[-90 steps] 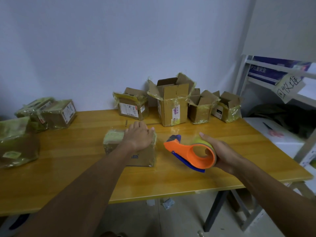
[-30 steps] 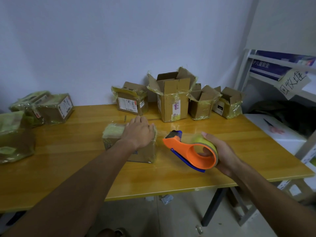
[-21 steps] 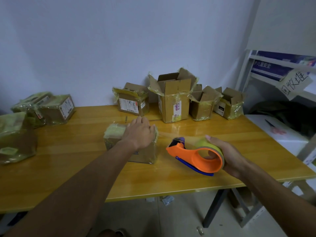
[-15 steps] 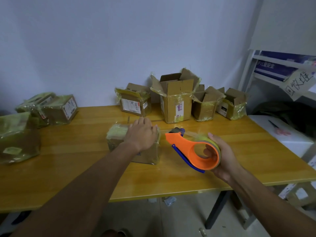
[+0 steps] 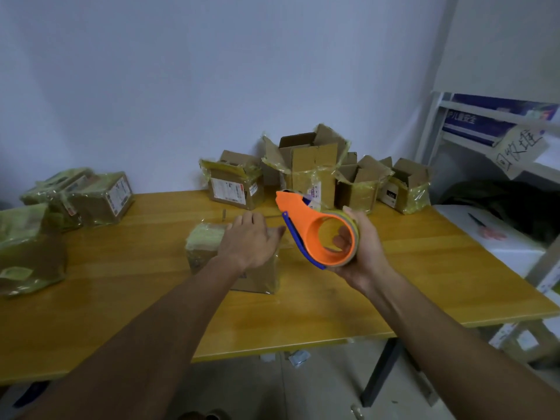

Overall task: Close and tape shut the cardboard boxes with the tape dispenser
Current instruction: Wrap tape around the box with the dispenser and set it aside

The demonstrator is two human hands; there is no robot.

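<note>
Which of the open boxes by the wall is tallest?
The middle open box, its flaps standing above the lower open boxes either side of it.

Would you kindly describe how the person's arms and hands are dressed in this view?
Both forearms are bare as far as the frame shows, with no sleeves in view. The left hand and right hand wear no gloves, and no watch, bracelet or ring is visible.

A closed box sits near the middle of the desk, with the left hand resting flat on top of it. Just to its right, the right hand holds the tape dispenser above the desk. Behind them, four open boxes stand in a row along the wall (flaps up). Taped boxes lie at the desk's left end; a shelf stands beyond its right end.
</note>
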